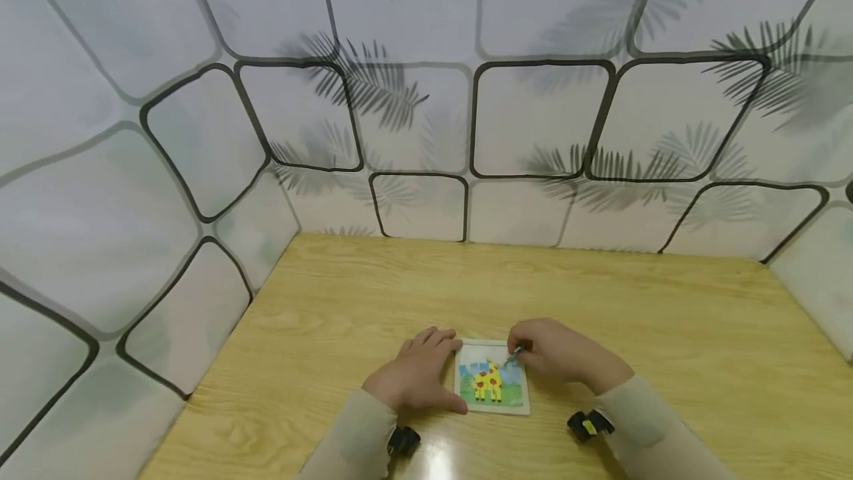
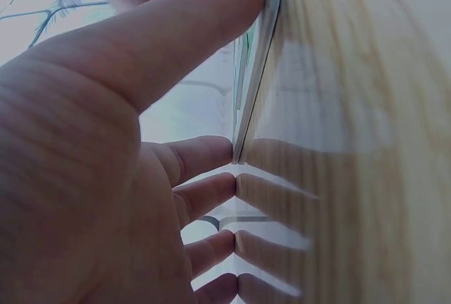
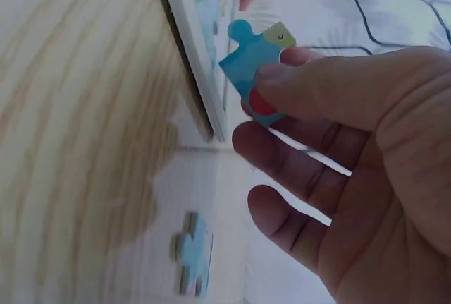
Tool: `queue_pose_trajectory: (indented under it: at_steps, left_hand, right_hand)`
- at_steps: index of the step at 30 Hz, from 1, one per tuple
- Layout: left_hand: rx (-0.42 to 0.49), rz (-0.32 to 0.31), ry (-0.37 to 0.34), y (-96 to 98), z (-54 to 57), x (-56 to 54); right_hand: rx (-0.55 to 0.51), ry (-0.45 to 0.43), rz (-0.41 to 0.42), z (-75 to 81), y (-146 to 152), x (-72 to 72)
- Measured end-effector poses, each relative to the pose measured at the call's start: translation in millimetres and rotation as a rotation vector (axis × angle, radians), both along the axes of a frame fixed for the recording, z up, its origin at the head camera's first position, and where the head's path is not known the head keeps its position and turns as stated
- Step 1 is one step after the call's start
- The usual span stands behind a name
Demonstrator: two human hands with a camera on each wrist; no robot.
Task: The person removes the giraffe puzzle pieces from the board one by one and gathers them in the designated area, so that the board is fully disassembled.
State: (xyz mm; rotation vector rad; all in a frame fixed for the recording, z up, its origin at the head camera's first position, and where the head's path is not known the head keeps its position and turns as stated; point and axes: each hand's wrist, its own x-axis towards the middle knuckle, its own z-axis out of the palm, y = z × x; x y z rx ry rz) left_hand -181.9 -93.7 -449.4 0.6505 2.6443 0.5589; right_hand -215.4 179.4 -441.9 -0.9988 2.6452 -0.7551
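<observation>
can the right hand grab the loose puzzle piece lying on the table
Probably not straight away: the right hand pinches another piece and would likely have to release it first, though nothing visible blocks the loose puzzle piece.

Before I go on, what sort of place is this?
Probably an indoor tabletop workspace, perhaps a booth: a wood-grain table, leaf-patterned wall covering at its back and sides, and a small giraffe puzzle on it.

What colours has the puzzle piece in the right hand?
The piece shows mostly blue, with yellowish and red parts; clearest in the right wrist view.
</observation>
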Motion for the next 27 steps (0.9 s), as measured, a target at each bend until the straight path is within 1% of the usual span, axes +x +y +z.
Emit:
queue_pose_trajectory:
  at_steps: [4,6,9,12,13,16,22,24,27]
  left_hand:
    - [-0.005,-0.007,0.005,-0.4,-2.1,-0.4]
    - [-0.005,-0.011,0.003,-0.4,-2.7,-0.3]
    - [-0.005,-0.017,-0.001,-0.3,-2.8,0.2]
    - [-0.003,-0.016,0.003,0.0,-2.0,0.6]
    - [-0.005,-0.015,0.007,-0.1,-2.0,0.5]
    - [-0.001,-0.015,0.014,-0.6,-2.6,-0.3]
    - [0.007,-0.02,0.002,-1.2,-4.8,-1.7]
    - [0.009,-0.021,0.002,-1.1,-4.9,-2.1]
    - [0.006,-0.019,0.003,-0.7,-3.8,-2.6]
  right_hand:
    - [-0.078,-0.096,-0.088,7.8,17,4.3]
    - [-0.101,-0.13,-0.151,13.4,29,7.1]
    - [-0.099,-0.129,-0.226,19.8,51,10.3]
    - [-0.061,-0.102,-0.284,24.3,74,12.2]
    - [-0.047,-0.088,-0.292,25.5,81,12.4]
    - [-0.007,-0.084,-0.307,26.7,100,12.2]
    - [0.027,-0.175,-0.313,21.3,130,11.4]
    - [0.049,-0.18,-0.325,18.9,137,11.0]
    - [0.084,-0.164,-0.331,16.8,144,9.2]
